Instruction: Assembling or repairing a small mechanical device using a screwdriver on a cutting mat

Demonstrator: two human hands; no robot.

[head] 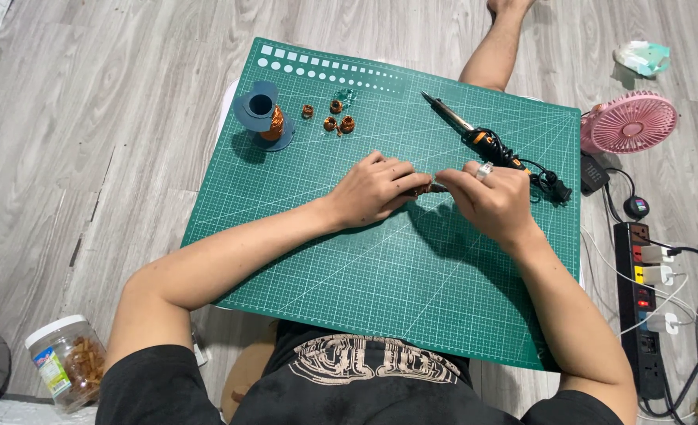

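Head view: a clear plastic jar (66, 362) with a white lid and a blue-and-yellow label is seen on the wood-grain floor at lower left, filled with brown pieces. A crumpled pale green and white packet (642, 57) is seen at upper right, beside a pink fan (631, 122). A black power strip (642, 303) with white plugs is laid along the right edge.

A small copper-coloured coil (430, 189) is pinched between both hands over the middle of the green cutting mat (380, 260); it is mostly hidden by fingers, so its shape cannot be told. The left hand (373, 190) is curled closed around one end, the right hand (492, 201), with a ring on it, is closed on the other.

The mat is printed with a white grid and a row of white squares and circles on top. A grey spool (264, 116) wound with copper wire is stood at upper left, four small copper coils (332, 116) just beside it. A soldering iron (475, 138) with metal tip and black-orange handle is laid just behind the right hand.
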